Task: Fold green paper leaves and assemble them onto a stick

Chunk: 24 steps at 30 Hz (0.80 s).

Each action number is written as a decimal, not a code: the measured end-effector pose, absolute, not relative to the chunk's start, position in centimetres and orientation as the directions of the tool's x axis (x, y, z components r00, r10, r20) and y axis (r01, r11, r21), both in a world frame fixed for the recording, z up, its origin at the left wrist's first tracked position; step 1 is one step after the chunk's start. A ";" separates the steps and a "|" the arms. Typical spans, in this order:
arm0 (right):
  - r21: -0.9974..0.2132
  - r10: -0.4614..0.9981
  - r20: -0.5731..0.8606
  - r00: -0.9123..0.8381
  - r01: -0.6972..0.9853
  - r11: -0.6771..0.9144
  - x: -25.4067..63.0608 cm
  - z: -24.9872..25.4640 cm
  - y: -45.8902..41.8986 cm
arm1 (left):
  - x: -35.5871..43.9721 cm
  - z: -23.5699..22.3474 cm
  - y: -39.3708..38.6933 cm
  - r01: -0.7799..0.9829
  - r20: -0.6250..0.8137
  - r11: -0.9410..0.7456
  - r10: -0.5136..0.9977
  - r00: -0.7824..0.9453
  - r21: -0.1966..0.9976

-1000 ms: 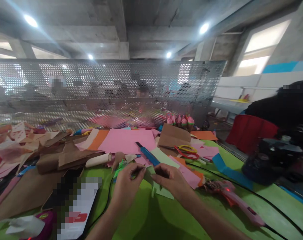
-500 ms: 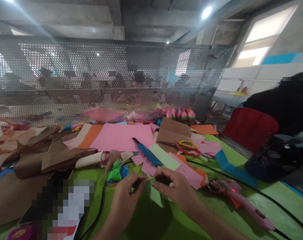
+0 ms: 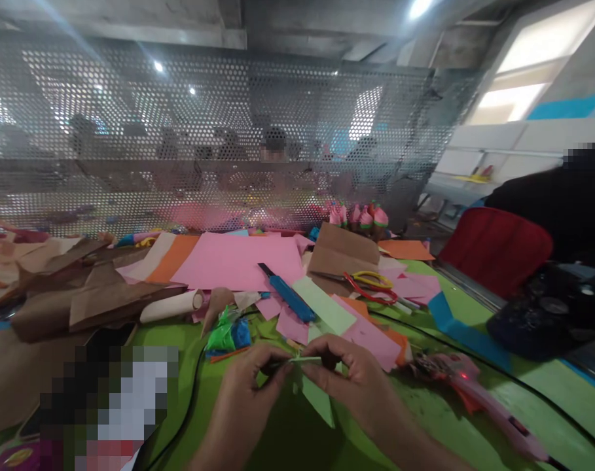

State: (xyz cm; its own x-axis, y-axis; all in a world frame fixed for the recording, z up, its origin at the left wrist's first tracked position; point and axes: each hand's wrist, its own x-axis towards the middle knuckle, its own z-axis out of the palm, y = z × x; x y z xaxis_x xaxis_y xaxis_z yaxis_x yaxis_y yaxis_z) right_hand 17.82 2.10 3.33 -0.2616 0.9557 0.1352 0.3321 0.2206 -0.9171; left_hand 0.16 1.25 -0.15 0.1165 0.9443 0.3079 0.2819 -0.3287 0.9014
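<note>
A small piece of pale green paper (image 3: 317, 400) is pinched between my two hands, just above the green tabletop (image 3: 272, 435). My left hand (image 3: 251, 386) grips its left end with thumb and forefinger. On the other end, my right hand (image 3: 349, 373) has thumb and fingers closed, hiding part of the paper. One flap hangs down below the fingers. Beyond my hands lie a blue utility knife (image 3: 291, 296) with its dark blade out and a pale green paper strip (image 3: 325, 304). To the left sits a green and blue plastic-wrapped bundle (image 3: 227, 332).
A pink glue gun (image 3: 493, 405) with a red light and cord lies right. Red and yellow-handled scissors (image 3: 373, 284) rest near brown paper (image 3: 343, 252). Pink sheets (image 3: 238, 258) cover the back. A perforated metal screen (image 3: 203, 131) stands behind; a person in black (image 3: 562, 196) is at right.
The paper in my fingers has turned, so its upper part now shows nearly edge-on and a flap hangs lower. My hands have come slightly lower in view as the camera tilted down.
</note>
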 end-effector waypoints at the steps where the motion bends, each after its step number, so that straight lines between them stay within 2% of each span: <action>1: -0.916 0.956 0.131 -0.262 0.337 0.218 17.8 3.3 2.1 | 0.2 -0.2 1.2 0.286 0.309 -0.330 0.944 0.117 0.900; 9: -0.904 0.953 0.173 -0.247 0.345 0.253 17.7 3.3 2.1 | 0.4 0.1 0.8 0.261 0.260 -0.292 0.954 0.153 0.920; 16: -0.914 0.958 0.141 -0.250 0.338 0.223 17.5 3.0 2.0 | 0.4 -0.1 0.9 0.260 0.289 -0.313 0.949 0.126 0.914; 24: -0.907 0.958 0.203 -0.204 0.329 0.263 17.5 3.3 2.1 | 0.4 0.6 1.0 0.233 0.268 -0.274 0.962 0.058 0.933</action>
State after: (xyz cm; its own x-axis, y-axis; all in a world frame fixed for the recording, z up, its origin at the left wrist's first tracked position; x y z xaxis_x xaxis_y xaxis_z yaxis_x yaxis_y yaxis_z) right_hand 17.53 2.09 3.30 -0.2040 0.9576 0.2032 0.3287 0.2625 -0.9072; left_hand 0.36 0.98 0.57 0.0578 0.9618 0.2676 0.2331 -0.2737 0.9332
